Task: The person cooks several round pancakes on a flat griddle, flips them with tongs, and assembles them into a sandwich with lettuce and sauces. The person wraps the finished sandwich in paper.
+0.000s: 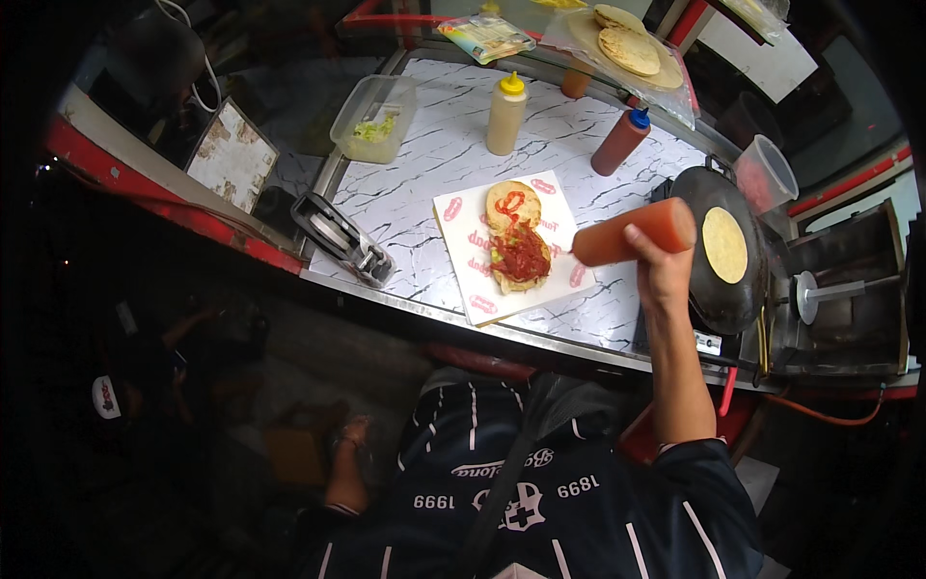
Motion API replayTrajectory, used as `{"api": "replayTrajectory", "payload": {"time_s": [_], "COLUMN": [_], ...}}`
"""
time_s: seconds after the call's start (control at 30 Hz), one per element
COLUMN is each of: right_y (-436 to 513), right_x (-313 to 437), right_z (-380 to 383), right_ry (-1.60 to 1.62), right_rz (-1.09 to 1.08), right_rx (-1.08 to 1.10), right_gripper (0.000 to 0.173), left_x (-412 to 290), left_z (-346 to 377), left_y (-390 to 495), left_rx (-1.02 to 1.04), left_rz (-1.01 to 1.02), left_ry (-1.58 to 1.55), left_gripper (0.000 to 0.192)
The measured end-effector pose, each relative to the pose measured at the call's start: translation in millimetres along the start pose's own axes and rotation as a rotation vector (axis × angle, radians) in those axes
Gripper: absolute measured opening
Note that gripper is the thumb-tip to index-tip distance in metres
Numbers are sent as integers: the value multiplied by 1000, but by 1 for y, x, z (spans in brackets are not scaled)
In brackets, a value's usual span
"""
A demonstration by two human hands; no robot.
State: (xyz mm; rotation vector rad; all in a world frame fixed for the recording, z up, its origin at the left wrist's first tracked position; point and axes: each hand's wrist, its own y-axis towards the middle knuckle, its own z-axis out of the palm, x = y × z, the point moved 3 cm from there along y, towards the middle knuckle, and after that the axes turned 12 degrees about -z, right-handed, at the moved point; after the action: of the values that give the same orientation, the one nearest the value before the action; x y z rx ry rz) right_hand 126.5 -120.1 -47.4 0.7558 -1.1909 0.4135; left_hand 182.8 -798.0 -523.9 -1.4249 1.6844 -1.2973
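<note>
My right hand [655, 268] grips a squeeze bottle of orange-red sauce [629, 233], tipped on its side with its nozzle pointing left. The nozzle is beside an opened sandwich on printed paper [452, 250]. The upper bun half [499, 195] bears a loop of red sauce. On the lower half lies shredded meat [522, 255] under dark red sauce, with some green showing at its left edge. My left hand [354, 428] hangs low by my side, below the counter and away from the food; its fingers are too dim to make out.
Behind the paper stand a yellow-capped bottle [505, 119] and a blue-capped bottle [621, 143]. A tape dispenser [343, 239] and a plastic tub with shredded lettuce [375, 123] are to the left. At right, a flatbread [723, 244] lies on a black griddle [698, 192]. A person sits at lower left.
</note>
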Motion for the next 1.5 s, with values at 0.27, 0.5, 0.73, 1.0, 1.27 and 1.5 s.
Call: {"api": "replayTrajectory", "payload": {"time_s": [0.27,0.5,0.73,1.0,1.27,1.5], "right_y": [-3,1,34,53,62,68], "right_x": [1,-16,-12,-17,-32,-43], "right_z": [21,22,14,9,21,41], "right_ry": [21,-20,-69,-38,-29,-15], "right_rz": [-52,-42,-113,-165,-204,-234], "right_rx": [115,77,-27,-56,-19,7], "right_gripper": [50,65,54,57,56,60], "left_x": [4,1,8,1,9,17], "left_z": [-21,-28,-3,-21,-35,3], "left_y": [22,22,23,15,-3,-5], "left_rx": [58,-36,-102,-245,-72,-177], "left_rz": [-38,27,104,223,25,14], "left_ry": [-750,-290,-32,10,-543,-146], "left_gripper": [48,50,51,48,47,51]}}
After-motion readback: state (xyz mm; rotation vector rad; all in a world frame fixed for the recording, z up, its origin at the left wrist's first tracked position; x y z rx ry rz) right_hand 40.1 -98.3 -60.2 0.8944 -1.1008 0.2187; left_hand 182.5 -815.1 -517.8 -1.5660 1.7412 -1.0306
